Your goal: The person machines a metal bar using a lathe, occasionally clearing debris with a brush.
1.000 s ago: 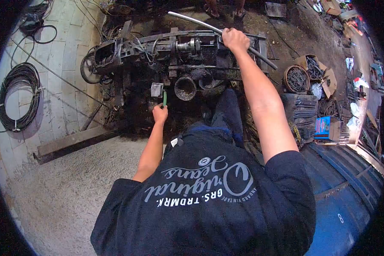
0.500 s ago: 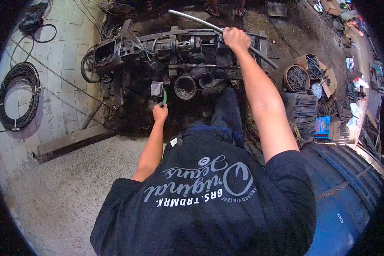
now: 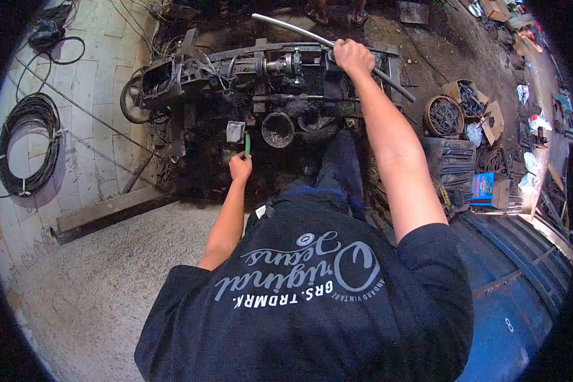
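Note:
My left hand [image 3: 240,167] is closed around a green handle [image 3: 247,145], beside a small grey box [image 3: 235,132] on the near side of a greasy machine [image 3: 219,74]. My right hand [image 3: 354,57] grips a long metal bar [image 3: 293,28] that slants across the machine's far side, pale at its left end and darker past my fist. Between my hands lies a bare metal shaft [image 3: 275,66] with a bolted collar [image 3: 293,67]. Below it hang two round, soiled openings, the nearer one a metal cup [image 3: 277,130].
A black cable coil [image 3: 28,143] lies on the tiles at left, with a beam [image 3: 108,210] nearer me. On the right are a basket of metal rods [image 3: 444,116], a cardboard box [image 3: 468,99], a blue box [image 3: 482,189] and a blue metal panel [image 3: 509,293]. Another person's feet [image 3: 358,16] show at the top.
The collar on the shaft looks different, as if turned. Both hands keep their grips in nearly the same places.

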Motion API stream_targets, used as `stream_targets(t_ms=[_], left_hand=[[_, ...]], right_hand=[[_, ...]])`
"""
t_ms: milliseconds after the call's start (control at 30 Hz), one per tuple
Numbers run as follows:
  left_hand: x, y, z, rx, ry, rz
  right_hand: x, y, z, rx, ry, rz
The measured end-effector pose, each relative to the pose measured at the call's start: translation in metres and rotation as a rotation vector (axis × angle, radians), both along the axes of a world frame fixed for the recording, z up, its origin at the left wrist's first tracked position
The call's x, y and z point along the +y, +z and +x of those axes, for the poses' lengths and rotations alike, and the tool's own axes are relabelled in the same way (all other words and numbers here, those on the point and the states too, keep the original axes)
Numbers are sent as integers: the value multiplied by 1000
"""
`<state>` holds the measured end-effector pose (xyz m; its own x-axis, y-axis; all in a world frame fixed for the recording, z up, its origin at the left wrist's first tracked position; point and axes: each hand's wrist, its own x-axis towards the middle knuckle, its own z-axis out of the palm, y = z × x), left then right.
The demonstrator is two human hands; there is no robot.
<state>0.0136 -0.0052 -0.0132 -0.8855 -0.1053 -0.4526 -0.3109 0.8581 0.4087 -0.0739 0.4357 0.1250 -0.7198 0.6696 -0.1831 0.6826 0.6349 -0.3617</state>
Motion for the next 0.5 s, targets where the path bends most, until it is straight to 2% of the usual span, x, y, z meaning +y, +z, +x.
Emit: stream_targets(t_ms=[200,267,500], left_hand=[[-3,-10,0,0,2,32],[-1,-5,2,71,-29,18],[0,-6,-1,30,-38,-29]], right_hand=[[2,-1,-1,-1,-12,-10],[1,-2,-2,10,-20,-3],[0,1,-3,-26,2,-13]])
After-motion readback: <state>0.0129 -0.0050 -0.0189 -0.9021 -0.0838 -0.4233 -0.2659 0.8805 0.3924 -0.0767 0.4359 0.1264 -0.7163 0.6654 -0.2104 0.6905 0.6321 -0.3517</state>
